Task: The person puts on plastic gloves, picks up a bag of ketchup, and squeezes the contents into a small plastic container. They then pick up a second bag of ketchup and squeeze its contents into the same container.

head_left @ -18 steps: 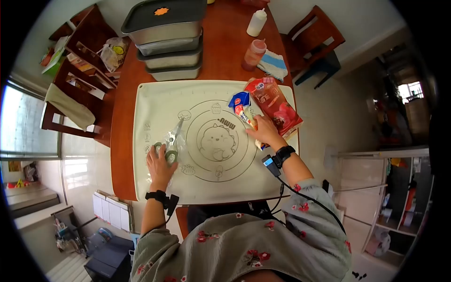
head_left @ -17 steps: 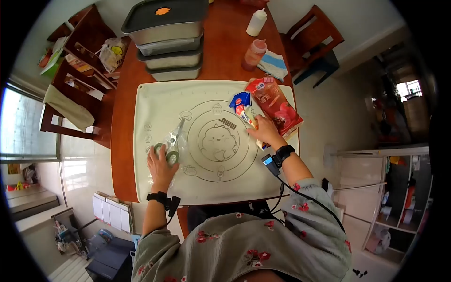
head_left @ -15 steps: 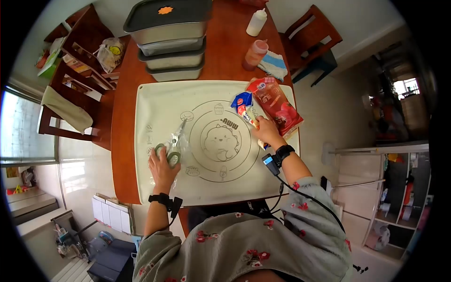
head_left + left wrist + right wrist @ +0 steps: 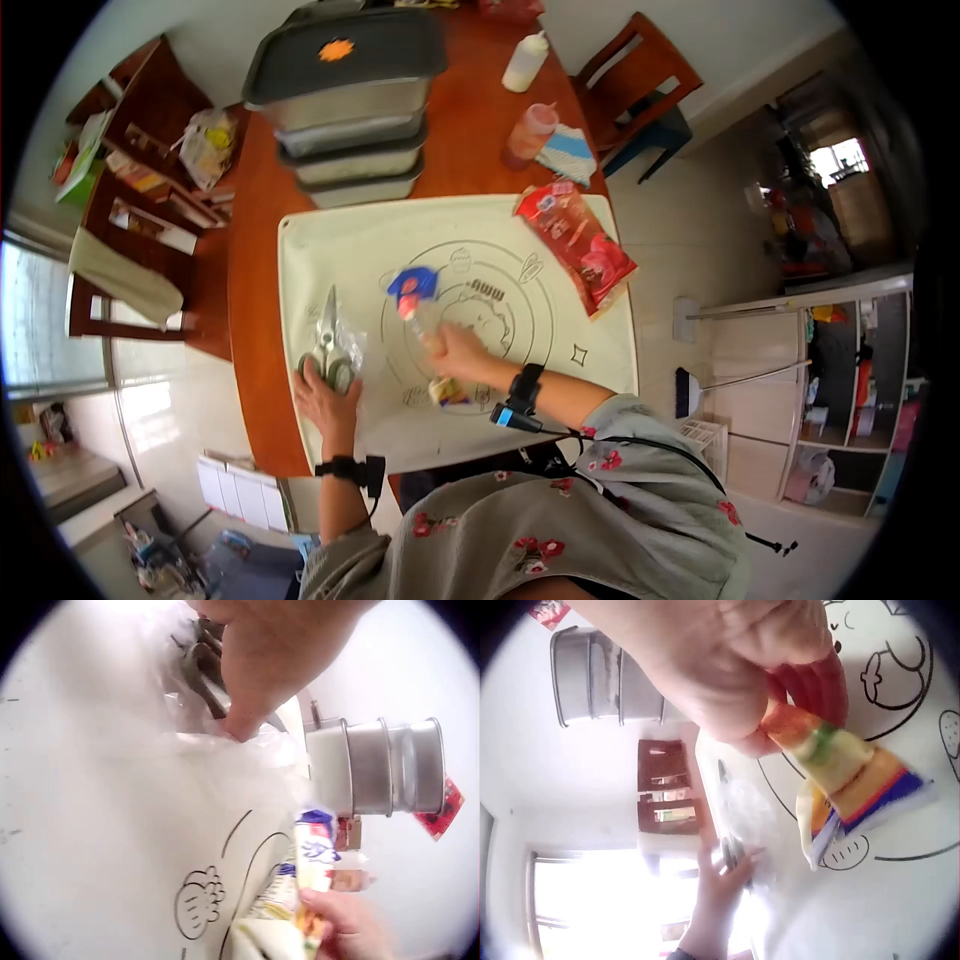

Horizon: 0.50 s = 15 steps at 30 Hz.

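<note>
My left hand [image 4: 328, 405] grips the green handles of the scissors [image 4: 329, 335] at the mat's left side, thumb on one side and fingers on the other. Under and beside the scissors lies a crumpled clear plastic bag [image 4: 350, 345]. My right hand [image 4: 465, 355] holds a soft packet [image 4: 408, 305] by its middle, over the drawn circles of the mat. The packet is blue at one end, with white, yellow and orange parts. Its lower end [image 4: 877, 787] sticks out below the hand in the right wrist view, with a pale flap beside it.
The cream mat [image 4: 385, 220] covers the table's near part. A red bag [image 4: 580, 245] lies at its far right corner. Behind stand stacked metal boxes [image 4: 345, 90], a pink squeeze bottle [image 4: 530, 135], a white bottle [image 4: 525, 62] and a folded cloth [image 4: 568, 152].
My right hand has carried the packet left, away from the red bag to the mat's middle. My left hand, the scissors and the clear bag have shifted left. The head view has tilted.
</note>
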Each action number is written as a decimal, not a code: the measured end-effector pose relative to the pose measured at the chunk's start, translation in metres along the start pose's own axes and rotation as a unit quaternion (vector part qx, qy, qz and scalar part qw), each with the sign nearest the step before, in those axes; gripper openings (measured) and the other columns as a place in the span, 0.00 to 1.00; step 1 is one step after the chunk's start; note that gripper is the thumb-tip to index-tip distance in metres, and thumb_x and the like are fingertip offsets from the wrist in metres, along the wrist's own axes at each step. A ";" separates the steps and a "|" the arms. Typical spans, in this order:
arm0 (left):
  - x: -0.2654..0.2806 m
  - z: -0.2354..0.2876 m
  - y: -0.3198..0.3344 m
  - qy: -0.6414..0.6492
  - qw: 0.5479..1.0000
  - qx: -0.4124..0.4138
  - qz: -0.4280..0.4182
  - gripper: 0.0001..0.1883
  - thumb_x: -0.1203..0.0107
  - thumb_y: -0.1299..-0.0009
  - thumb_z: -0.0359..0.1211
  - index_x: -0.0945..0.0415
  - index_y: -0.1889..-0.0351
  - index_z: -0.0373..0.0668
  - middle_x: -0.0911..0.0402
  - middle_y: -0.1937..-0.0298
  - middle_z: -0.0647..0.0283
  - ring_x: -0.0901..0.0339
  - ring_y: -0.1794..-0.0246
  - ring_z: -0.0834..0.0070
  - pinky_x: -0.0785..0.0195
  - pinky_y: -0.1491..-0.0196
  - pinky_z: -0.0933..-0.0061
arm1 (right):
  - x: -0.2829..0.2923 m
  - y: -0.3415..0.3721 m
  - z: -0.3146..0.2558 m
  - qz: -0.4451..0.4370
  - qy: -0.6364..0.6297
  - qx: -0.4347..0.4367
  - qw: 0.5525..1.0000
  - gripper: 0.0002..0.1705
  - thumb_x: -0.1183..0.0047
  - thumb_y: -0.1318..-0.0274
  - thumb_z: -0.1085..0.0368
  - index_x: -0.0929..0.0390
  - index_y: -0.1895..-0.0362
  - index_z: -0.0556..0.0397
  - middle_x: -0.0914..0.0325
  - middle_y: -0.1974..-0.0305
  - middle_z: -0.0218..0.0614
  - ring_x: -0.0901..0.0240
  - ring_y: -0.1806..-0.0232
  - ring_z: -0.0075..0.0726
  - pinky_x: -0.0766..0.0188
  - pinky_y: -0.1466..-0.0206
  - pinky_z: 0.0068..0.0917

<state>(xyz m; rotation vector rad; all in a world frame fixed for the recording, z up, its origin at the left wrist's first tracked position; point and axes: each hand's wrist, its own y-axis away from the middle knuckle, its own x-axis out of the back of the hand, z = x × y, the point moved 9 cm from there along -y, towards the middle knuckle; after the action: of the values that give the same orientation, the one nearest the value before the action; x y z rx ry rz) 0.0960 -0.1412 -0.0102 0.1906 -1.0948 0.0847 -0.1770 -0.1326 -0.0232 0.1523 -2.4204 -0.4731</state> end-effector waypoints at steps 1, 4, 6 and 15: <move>0.000 0.001 0.002 0.000 1.000 0.014 -0.006 0.52 0.28 0.55 0.40 0.48 0.31 0.49 0.49 0.32 0.41 0.48 0.35 0.41 0.55 0.35 0.45 | 0.002 0.000 -0.006 -0.005 -0.008 0.032 0.999 0.27 0.36 0.61 0.51 0.31 0.66 0.59 0.25 0.70 0.52 0.25 0.68 0.54 0.29 0.65 0.41; 0.030 0.022 0.009 0.037 0.996 -0.049 0.059 0.46 0.31 0.50 0.36 0.44 0.33 0.49 0.48 0.32 0.42 0.48 0.33 0.45 0.55 0.35 0.46 | 0.069 -0.029 0.002 0.046 0.017 0.033 0.998 0.25 0.37 0.58 0.45 0.29 0.73 0.53 0.24 0.76 0.42 0.26 0.71 0.47 0.30 0.67 0.39; 0.064 0.047 0.015 0.083 0.986 -0.092 0.114 0.35 0.36 0.44 0.30 0.37 0.37 0.47 0.44 0.33 0.45 0.47 0.33 0.48 0.54 0.36 0.48 | 0.173 -0.054 0.018 0.280 -0.031 0.044 0.959 0.10 0.50 0.46 0.60 0.29 0.76 0.51 0.26 0.78 0.40 0.27 0.74 0.46 0.32 0.70 0.41; 0.050 0.103 0.038 0.129 0.980 -0.143 0.039 0.07 0.37 0.45 0.26 0.26 0.73 0.42 0.27 0.46 0.59 0.40 0.36 0.51 0.49 0.38 0.51 | 0.334 -0.180 0.081 0.435 -0.073 0.030 0.897 0.49 0.29 0.69 0.58 0.43 0.42 0.57 0.36 0.43 0.50 0.38 0.40 0.46 0.41 0.39 0.37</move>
<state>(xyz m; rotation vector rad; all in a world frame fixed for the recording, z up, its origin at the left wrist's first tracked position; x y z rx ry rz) 0.0228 -0.1255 0.0837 -0.1208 -0.8428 0.0209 -0.4897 -0.3513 0.0476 -0.9366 -2.3423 0.0127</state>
